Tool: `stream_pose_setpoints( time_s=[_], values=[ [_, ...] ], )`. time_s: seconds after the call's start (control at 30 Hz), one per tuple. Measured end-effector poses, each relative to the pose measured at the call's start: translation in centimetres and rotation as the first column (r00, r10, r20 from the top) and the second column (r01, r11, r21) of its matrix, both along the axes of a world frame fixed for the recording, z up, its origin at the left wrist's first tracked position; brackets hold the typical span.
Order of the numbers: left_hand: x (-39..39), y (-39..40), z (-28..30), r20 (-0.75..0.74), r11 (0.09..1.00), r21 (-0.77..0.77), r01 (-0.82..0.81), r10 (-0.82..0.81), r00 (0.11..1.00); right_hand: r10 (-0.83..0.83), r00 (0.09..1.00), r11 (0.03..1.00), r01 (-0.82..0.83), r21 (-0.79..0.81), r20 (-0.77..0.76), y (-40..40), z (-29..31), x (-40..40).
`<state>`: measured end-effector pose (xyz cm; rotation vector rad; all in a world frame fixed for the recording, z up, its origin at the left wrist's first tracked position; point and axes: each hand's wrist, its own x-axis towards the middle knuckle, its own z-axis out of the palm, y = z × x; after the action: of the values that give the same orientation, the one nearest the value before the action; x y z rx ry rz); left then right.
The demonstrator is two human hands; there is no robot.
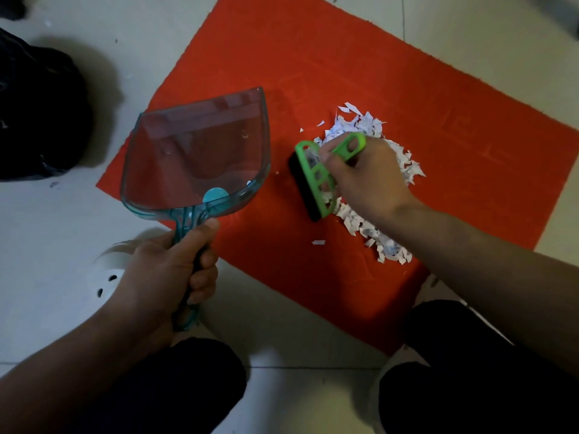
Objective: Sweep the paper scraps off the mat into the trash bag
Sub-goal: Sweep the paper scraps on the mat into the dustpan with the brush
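Note:
A red mat (344, 57) lies on the pale tiled floor. White paper scraps (369, 233) are heaped in a band on its right-centre part. My right hand (366, 180) grips the handle of a green brush (316, 180) with a black bristle edge, standing at the left side of the heap. My left hand (175, 270) grips the handle of a clear teal dustpan (197, 151), held over the mat's left corner, a short gap left of the brush. The black trash bag (37, 114) sits on the floor at the far left.
My two knees in dark trousers (470, 371) frame the bottom of the view. A white shoe (106, 277) shows under my left wrist. A few stray scraps (318, 242) lie on the mat beside the heap. Bare tiles (62, 230) surround the mat.

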<state>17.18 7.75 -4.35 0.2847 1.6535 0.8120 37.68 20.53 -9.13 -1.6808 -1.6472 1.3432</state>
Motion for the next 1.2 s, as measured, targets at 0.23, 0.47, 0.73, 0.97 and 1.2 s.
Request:
stream_pose_setpoints(
  time_s=[0.23, 0.47, 0.73, 0.97, 1.2],
  values=[
    [-0.1, -0.2, -0.3, 0.008, 1.000, 0.004, 0.019, -0.019, 1.000, 0.157, 0.988, 0.987, -0.157, 0.014, 0.012, -2.2, 1.3, 2.6],
    [0.2, -0.2, 0.0, 0.011, 1.000, 0.002, 0.013, -0.013, 1.000, 0.352, 0.926, 0.935, -0.355, -0.004, 0.138, -3.4, 0.1, 3.5],
    [0.1, -0.1, 0.2, 0.004, 1.000, 0.001, 0.008, -0.008, 1.000, 0.106, 0.993, 0.994, -0.106, 0.008, -0.046, -2.0, 1.1, 1.2],
    [-0.1, -0.3, 0.2, 0.010, 1.000, 0.012, -0.007, 0.007, 1.000, 0.107, 0.989, 0.989, -0.117, -0.094, -0.105, -2.5, -0.8, -2.3],
    [-0.7, -0.5, -0.3, 0.002, 1.000, 0.005, 0.013, -0.013, 1.000, -0.006, 0.999, 0.998, 0.004, 0.062, 0.033, -1.1, 1.1, 1.8]
  ],
)
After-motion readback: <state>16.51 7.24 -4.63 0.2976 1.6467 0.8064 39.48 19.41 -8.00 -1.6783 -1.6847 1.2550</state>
